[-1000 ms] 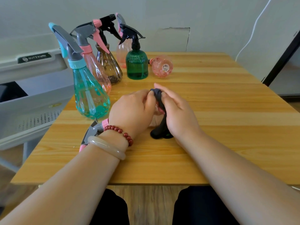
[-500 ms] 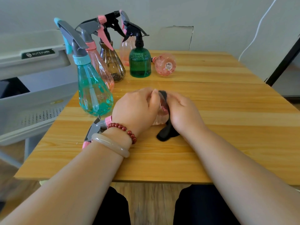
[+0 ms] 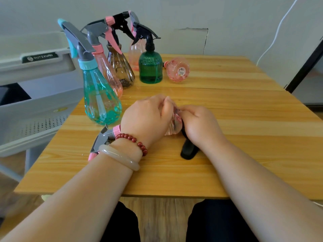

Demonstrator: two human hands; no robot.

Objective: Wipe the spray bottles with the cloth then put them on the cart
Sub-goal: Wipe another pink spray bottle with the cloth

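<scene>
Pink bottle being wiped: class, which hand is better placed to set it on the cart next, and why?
Left. The left hand already grips the pink bottle and is nearer the cart; the right hand holds the cloth.

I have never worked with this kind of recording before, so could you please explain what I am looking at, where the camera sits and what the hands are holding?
There is no machine here: a person wears one wide-angle camera on the head, looking down at their own bare hands. The left hand, with two bracelets on its wrist, grips a pink spray bottle lying on its side on the wooden table. The right hand presses a black cloth against that bottle. Further back stand a teal bottle, a pink one, a brown one, another pink one and a green one; one more pink bottle lies tipped over. The grey cart waits at the left.
</scene>
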